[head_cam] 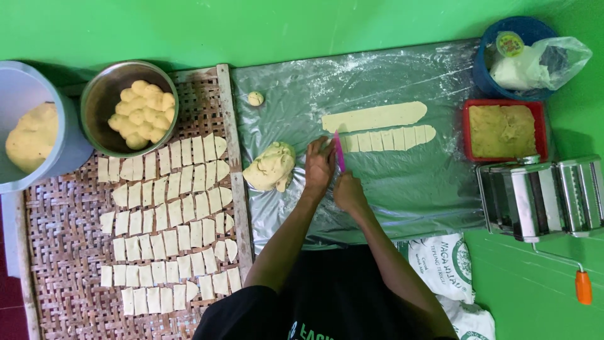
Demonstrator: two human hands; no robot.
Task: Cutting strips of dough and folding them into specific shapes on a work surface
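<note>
My right hand grips a pink plastic cutter, its blade standing at the left end of a flat dough strip that is cut into small rectangles. My left hand rests flat on the floured plastic sheet just left of the cutter, fingers spread. A second, uncut dough strip lies just beyond the cut one. A lump of yellow dough sits left of my left hand, and a small dough ball lies farther up.
A woven tray at left carries several rows of cut dough pieces. A metal bowl of dough balls and a grey bucket of dough stand at its far end. At right are a red tub, a blue bucket and a pasta roller.
</note>
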